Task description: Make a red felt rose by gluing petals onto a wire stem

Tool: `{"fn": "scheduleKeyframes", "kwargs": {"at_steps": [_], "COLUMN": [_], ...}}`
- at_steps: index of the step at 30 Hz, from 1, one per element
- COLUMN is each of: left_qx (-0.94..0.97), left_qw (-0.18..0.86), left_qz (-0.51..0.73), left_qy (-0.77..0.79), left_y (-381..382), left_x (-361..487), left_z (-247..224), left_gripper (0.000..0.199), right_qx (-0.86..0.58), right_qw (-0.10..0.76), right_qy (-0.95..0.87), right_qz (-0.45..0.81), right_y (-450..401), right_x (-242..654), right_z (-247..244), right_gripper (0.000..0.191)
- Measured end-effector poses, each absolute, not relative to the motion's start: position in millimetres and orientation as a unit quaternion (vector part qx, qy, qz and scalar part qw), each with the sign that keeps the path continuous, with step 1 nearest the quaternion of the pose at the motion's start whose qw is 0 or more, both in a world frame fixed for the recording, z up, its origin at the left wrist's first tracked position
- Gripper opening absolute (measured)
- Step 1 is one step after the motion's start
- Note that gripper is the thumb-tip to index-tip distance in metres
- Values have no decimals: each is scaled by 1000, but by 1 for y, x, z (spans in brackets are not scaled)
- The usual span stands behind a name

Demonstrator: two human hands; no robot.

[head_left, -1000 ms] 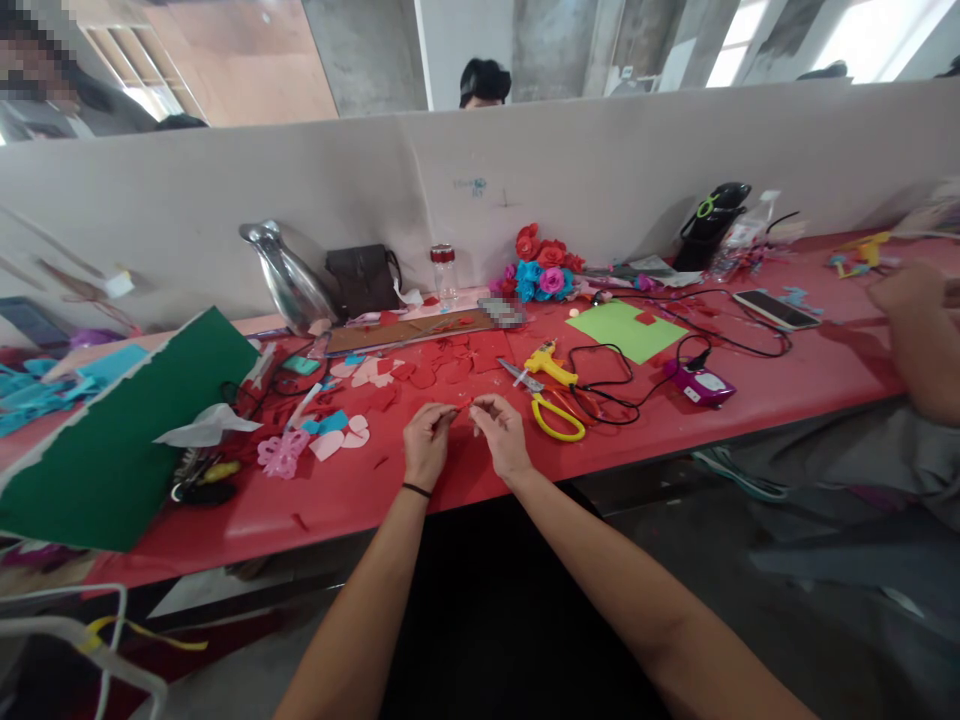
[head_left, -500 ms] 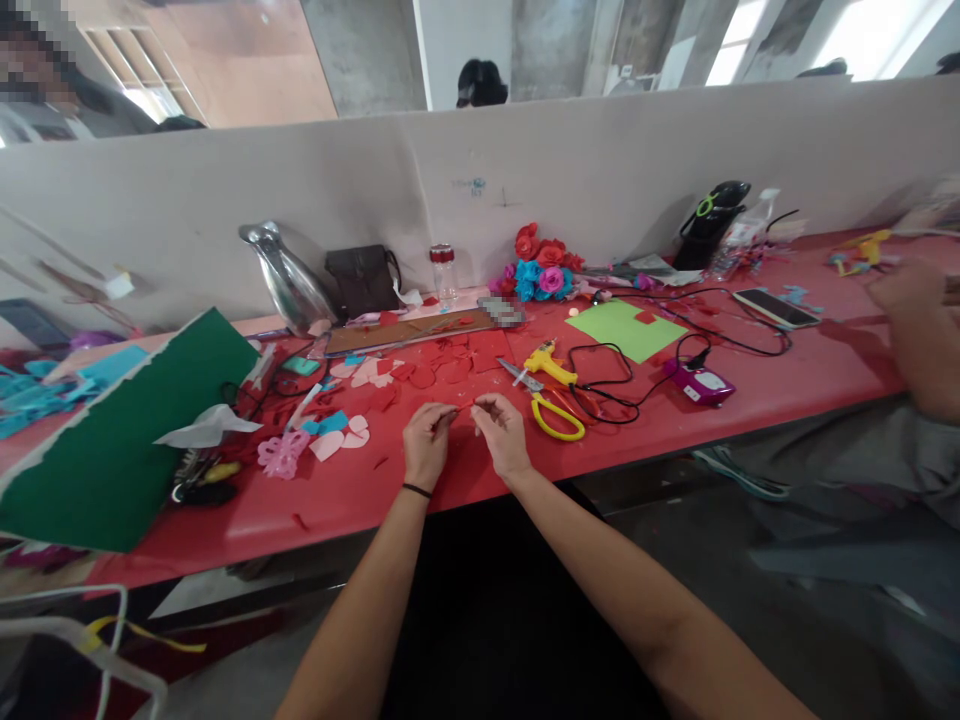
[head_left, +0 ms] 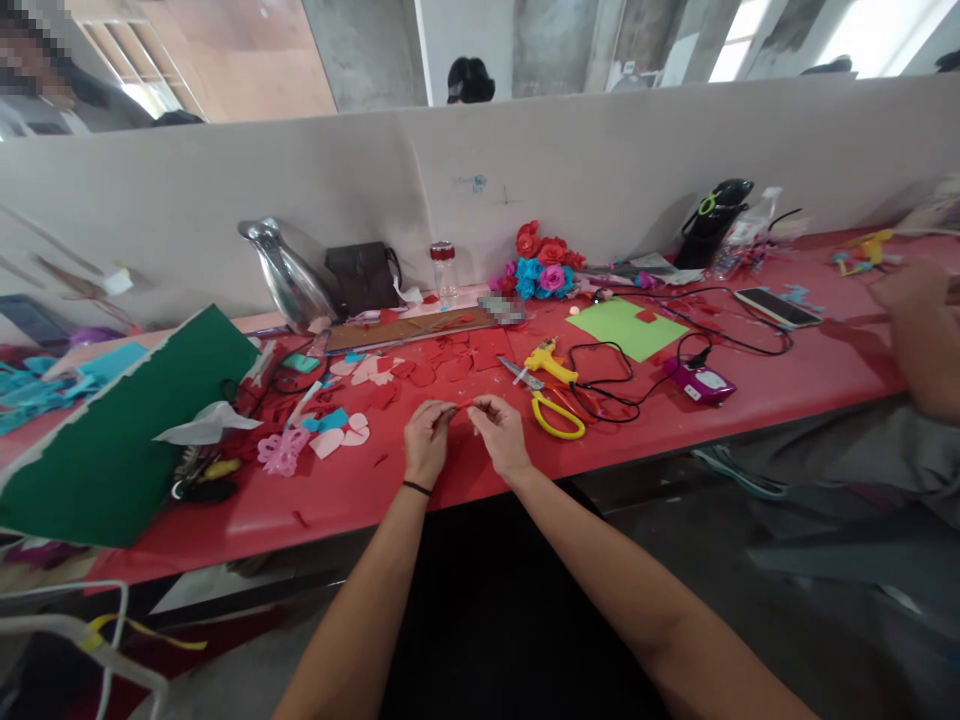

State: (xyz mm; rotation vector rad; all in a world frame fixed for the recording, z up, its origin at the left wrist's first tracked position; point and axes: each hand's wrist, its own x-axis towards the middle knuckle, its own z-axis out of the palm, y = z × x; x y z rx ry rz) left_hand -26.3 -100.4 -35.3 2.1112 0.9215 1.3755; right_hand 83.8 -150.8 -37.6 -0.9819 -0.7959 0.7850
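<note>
Between my two hands is a small thin red piece (head_left: 464, 406), held just above the red table (head_left: 360, 490). My left hand (head_left: 427, 440) pinches its left end, and a black band circles that wrist. The fingertips of my right hand (head_left: 500, 436) are closed on the other end. Right of my hands lie scissors with yellow handles (head_left: 558, 415) and a yellow glue gun (head_left: 551, 361). Red paper petals (head_left: 420, 373) are scattered beyond my hands. To the left are pink paper petals (head_left: 330, 441) and a pink looped flower (head_left: 283, 452).
A green board (head_left: 127, 440) leans at the left. Behind stand a metal jug (head_left: 289, 280), a red-lidded jar (head_left: 443, 275) and paper roses (head_left: 544, 265). Rightward are light green paper (head_left: 630, 332), a purple box with cables (head_left: 701, 383), a phone (head_left: 778, 308) and another person's arm (head_left: 919, 340).
Both hands stay in nearly the same place, with the fingertips shifted slightly on the red piece. The head seen beyond the partition has moved a little to the left.
</note>
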Motion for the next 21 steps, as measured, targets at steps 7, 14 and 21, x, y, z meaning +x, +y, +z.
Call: {"fn": "scheduleKeyframes", "kwargs": {"at_steps": [7,14,21], "left_qx": [759,751,756], "left_qw": [252,277,256], "left_qz": [506,503,509], "left_qy": [324,325,322], "left_y": [-99,-99,-99], "left_x": [-25,-25,-24], "left_z": [-37,-37,-38], "left_gripper": [17,15,16], "right_qx": [-426,-418,-431], "right_qw": [740,745,751], "right_qy": [-370,-374,-363], "right_qz": [366,361,344], "right_y": [-151,-153,-154], "right_x": [84,84,85], "right_z": [-38,-34,-34], "right_gripper": [12,10,8]}}
